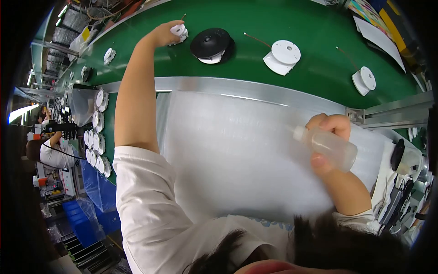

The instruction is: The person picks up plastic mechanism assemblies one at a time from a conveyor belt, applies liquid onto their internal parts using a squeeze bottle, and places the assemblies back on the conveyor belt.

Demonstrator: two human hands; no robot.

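Note:
My left hand (165,34) reaches out to the far side of the green belt, its fingers closed round a small white round plastic part (179,32) with a thin wire. In my right hand (332,132) is a translucent squeeze bottle (335,148), tilted with its narrow nozzle pointing left, above a whitish sheet-covered surface (237,150). To the right of my left hand, a black round disc (210,42) sits on a white base. Further along lie a larger white round part (284,54) with a wire and another white part (364,80).
A metal rail (219,86) edges the green belt (255,18). Several white round parts (96,141) stand grouped at the left, near a blue bin (82,221). One white part (109,55) lies far left on the belt. Another person (55,153) is at the left.

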